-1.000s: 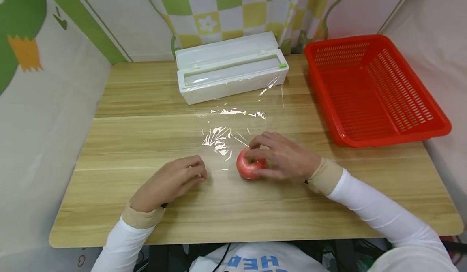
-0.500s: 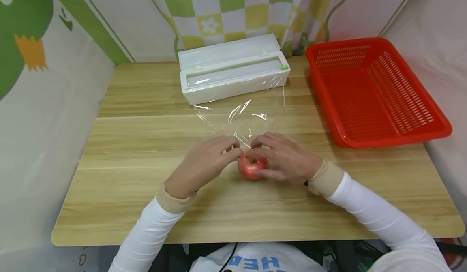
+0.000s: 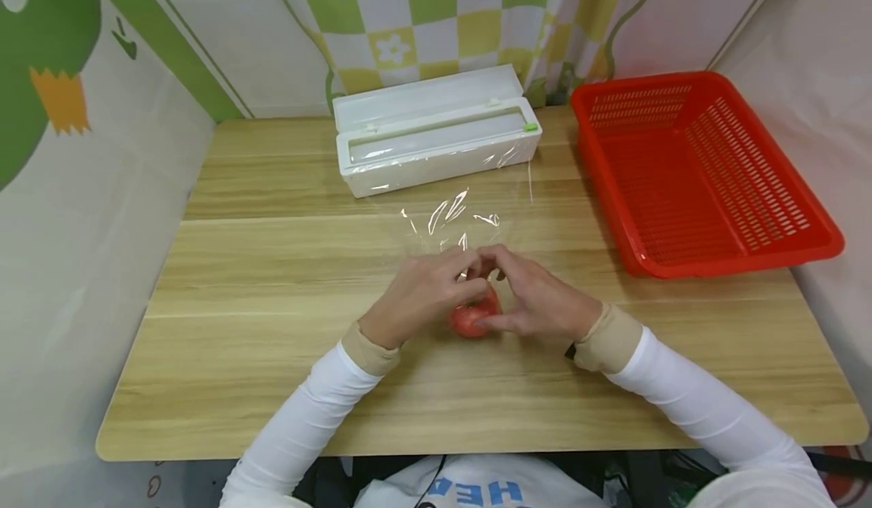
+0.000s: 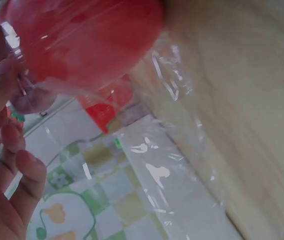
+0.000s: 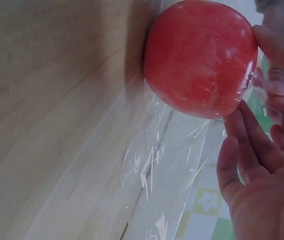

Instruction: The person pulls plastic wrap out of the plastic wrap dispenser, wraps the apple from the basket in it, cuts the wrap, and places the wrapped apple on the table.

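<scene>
A red tomato (image 3: 470, 322) sits on the wooden table with clear cling film (image 3: 446, 216) drawn over it. The film runs back to a white dispenser (image 3: 439, 158) whose lid stands raised. My left hand (image 3: 422, 296) pinches the film close above the tomato; some of its fingertips are hidden. From the right, my right hand (image 3: 545, 296) holds the tomato, thumb on its near side and fingers arched over the far side. In the right wrist view the film clings to the tomato (image 5: 197, 60), and right fingertips (image 5: 237, 120) meet its edge.
A red plastic basket (image 3: 633, 247) stands at the table's right back corner. Behind the dispenser hangs a green and yellow checked cloth (image 3: 436, 23). The table's front edge (image 3: 477, 451) lies right before the person's body.
My left hand has moved right and slightly up, from bare table beside the film to above the tomato. The film's near part has come over the tomato. My right hand stays nearly in place.
</scene>
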`<state>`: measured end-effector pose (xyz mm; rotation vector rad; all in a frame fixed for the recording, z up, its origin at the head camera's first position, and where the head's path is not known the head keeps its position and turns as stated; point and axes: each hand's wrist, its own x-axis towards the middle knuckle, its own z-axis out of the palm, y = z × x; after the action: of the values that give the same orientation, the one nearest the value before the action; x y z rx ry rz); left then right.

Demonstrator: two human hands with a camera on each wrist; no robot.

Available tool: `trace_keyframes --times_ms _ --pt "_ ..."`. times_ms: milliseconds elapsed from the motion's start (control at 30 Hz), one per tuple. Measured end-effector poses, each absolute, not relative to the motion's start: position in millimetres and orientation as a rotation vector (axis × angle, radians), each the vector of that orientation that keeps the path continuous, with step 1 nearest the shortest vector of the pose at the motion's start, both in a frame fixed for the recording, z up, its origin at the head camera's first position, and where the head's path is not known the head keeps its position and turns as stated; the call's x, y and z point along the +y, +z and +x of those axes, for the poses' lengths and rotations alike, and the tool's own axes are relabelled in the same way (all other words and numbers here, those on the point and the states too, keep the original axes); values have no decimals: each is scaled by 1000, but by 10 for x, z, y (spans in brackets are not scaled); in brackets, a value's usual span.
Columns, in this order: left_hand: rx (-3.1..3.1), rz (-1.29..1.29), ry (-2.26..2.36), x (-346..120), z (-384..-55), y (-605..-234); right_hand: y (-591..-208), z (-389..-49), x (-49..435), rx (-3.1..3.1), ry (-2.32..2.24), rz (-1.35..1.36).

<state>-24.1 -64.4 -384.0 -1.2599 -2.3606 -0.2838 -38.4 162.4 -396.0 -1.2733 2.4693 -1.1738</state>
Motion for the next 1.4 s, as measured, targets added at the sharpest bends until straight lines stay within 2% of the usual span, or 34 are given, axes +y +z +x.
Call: trace_keyframes --times_ms 367,633,1000,1400 --pt "-2342 -1252 -330 -625 -280 -4043 -3989 -371 1637 2552 -1129 -1311" --pt "-2384 -1213 -434 -685 -204 -4045 -3969 -322 1687 2596 -1084 -1292" --pt "-2485 -1156 -695 -798 -114 -4053 -4122 -265 1831 2764 -822 -1672" --pt "-2642 -1179 -752 -950 -43 -4008 -4036 -404 1823 2645 -890 -1482"
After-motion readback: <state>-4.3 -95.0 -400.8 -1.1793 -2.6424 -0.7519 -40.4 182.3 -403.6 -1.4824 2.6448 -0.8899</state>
